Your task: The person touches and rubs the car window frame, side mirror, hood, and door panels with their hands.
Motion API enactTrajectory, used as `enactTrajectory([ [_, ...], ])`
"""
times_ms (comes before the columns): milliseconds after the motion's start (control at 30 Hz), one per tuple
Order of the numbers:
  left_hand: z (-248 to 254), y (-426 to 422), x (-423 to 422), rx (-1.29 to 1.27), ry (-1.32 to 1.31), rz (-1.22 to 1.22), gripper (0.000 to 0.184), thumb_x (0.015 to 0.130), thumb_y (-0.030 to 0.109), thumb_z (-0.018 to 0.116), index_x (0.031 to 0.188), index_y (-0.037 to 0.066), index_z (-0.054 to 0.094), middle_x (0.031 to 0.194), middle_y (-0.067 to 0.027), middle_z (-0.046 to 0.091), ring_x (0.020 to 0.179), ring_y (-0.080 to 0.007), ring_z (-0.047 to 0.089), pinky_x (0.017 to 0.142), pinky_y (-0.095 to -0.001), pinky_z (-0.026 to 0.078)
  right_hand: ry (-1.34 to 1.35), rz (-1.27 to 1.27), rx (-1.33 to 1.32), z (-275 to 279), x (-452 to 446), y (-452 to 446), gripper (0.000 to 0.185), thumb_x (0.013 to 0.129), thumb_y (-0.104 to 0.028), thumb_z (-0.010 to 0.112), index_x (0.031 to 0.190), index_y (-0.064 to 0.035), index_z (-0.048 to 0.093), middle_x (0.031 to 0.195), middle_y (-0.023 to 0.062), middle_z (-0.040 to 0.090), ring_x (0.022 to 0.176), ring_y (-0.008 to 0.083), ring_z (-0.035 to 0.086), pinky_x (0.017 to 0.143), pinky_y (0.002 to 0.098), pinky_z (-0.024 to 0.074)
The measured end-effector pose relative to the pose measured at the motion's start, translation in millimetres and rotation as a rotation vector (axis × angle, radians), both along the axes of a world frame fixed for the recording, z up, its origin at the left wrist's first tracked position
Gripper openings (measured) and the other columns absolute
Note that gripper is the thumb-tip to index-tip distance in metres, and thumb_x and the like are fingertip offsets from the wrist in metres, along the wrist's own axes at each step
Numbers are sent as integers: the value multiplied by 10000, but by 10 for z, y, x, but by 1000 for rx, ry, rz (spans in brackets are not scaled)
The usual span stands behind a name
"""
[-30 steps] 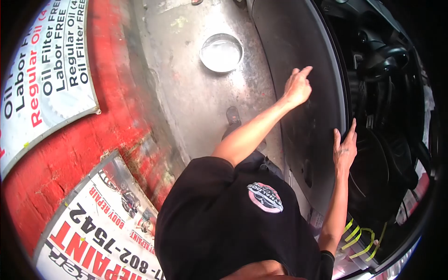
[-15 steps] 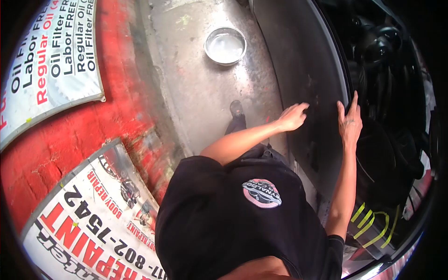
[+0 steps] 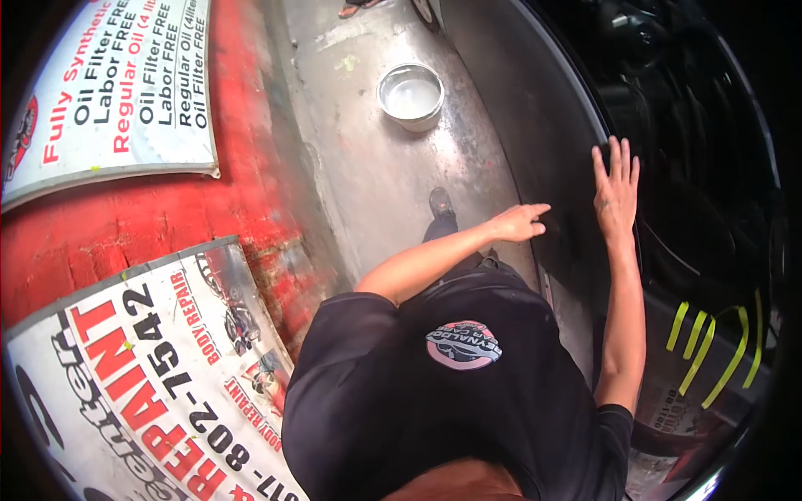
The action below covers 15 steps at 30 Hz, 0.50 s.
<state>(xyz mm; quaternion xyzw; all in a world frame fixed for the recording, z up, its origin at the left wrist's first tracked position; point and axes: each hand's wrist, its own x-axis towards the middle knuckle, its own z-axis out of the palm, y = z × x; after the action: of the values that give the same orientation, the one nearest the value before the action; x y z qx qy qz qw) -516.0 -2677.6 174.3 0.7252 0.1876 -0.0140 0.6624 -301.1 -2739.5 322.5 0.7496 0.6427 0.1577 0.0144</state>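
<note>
The dark car door [image 3: 535, 125] stands along my right side. My right hand [image 3: 616, 200] has its fingers spread over the door's upper edge by the window [image 3: 685, 175]; it seems to rest there, though exact contact is hard to see. Lower on the panel, my left hand [image 3: 520, 224] points toward the door with the index finger stretched and the thumb apart. Nothing is in either hand. Whether the left fingertip touches the panel, I cannot tell.
A metal basin [image 3: 410, 93] of whitish liquid stands on the concrete floor [image 3: 351, 142] ahead. On my left is a red wall [image 3: 251, 159] with a printed oil sign [image 3: 150, 92] and a repair sign [image 3: 167, 376]. Yellow tape strips [image 3: 702, 342] show on the car. Another person's foot [image 3: 349, 12] is at the top.
My right hand has spread its fingers along the door edge. My left hand has straightened its index finger. The view has shifted, bringing a foot and part of a wheel in at the top.
</note>
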Motion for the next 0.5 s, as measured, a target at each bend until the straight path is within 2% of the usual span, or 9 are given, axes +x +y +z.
enactTrajectory([
  [67, -101, -65, -124, -16, 64, 73, 616, 975, 263, 612, 1526, 28, 470, 1443, -255, 590, 1335, -397, 574, 1141, -442, 439, 6, -2, -3, 54, -130, -523, 693, 769, 155, 595, 1424, -70, 575, 1616, 189, 384, 1538, 393, 304, 1245, 563, 286],
  [133, -566, -235, -368, 231, 101, 200, 579, 967, 267, 593, 1482, 11, 521, 1409, -259, 613, 1329, -407, 577, 1144, -447, 434, 49, -22, 8, 106, -200, -1014, 704, 749, 173, 589, 1412, -64, 584, 1614, 189, 388, 1538, 392, 305, 1252, 562, 280],
  [200, -933, -465, -801, 315, 262, 305, 545, 923, 263, 607, 1394, -10, 604, 1359, -274, 633, 1298, -429, 583, 1111, -468, 460, 98, -45, 19, 133, -247, -1447, 715, 729, 192, 584, 1399, -58, 593, 1612, 190, 391, 1538, 392, 306, 1258, 561, 273],
  [267, -2008, -719, -1498, 403, 305, 323, 476, 905, 223, 579, 1316, -5, 652, 1298, -302, 648, 1256, -446, 600, 1079, -491, 475, 182, -46, 55, 156, -268, -1816, 721, 706, 209, 577, 1382, -43, 600, 1599, 195, 407, 1531, 391, 318, 1263, 552, 276],
  [300, -2147, -894, -1866, 422, 418, 330, 455, 898, 226, 573, 1273, -14, 670, 1255, -310, 661, 1204, -470, 619, 1058, -509, 483, 202, -57, 68, 144, -267, -1993, 687, 753, 194, 514, 1389, -48, 606, 1592, 196, 422, 1518, 384, 348, 1268, 522, 277],
  [367, -2300, -1174, -2533, 365, 726, 275, 432, 867, 238, 603, 1192, -29, 702, 1199, -324, 676, 1143, -484, 646, 1023, -522, 512, 254, -27, 113, 164, -293, -2303, 684, 737, 196, 548, 1372, -51, 610, 1567, 192, 449, 1496, 388, 381, 1249, 522, 318],
  [400, -2444, -1343, -2891, 283, 774, 336, 420, 845, 229, 619, 1162, -28, 717, 1179, -325, 686, 1125, -468, 661, 1005, -513, 524, 298, 10, 145, 176, -309, -2451, 683, 720, 198, 583, 1354, -54, 614, 1543, 189, 477, 1475, 392, 414, 1229, 522, 360],
  [467, -2517, -1588, -3497, 327, 705, 138, 410, 845, 236, 608, 1131, -31, 736, 1167, -319, 697, 1131, -428, 679, 992, -491, 528, 333, 17, 173, 200, -350, -2731, 669, 735, 198, 579, 1351, -61, 614, 1512, 183, 508, 1448, 392, 452, 1210, 514, 391],
  [500, -2278, -1684, -3480, 340, 714, 133, 410, 845, 236, 608, 1131, -31, 736, 1167, -319, 697, 1131, -428, 679, 992, -491, 528, 348, 12, 177, 199, -371, -2852, 650, 739, 198, 579, 1335, -57, 623, 1484, 185, 532, 1429, 392, 474, 1204, 512, 399],
])
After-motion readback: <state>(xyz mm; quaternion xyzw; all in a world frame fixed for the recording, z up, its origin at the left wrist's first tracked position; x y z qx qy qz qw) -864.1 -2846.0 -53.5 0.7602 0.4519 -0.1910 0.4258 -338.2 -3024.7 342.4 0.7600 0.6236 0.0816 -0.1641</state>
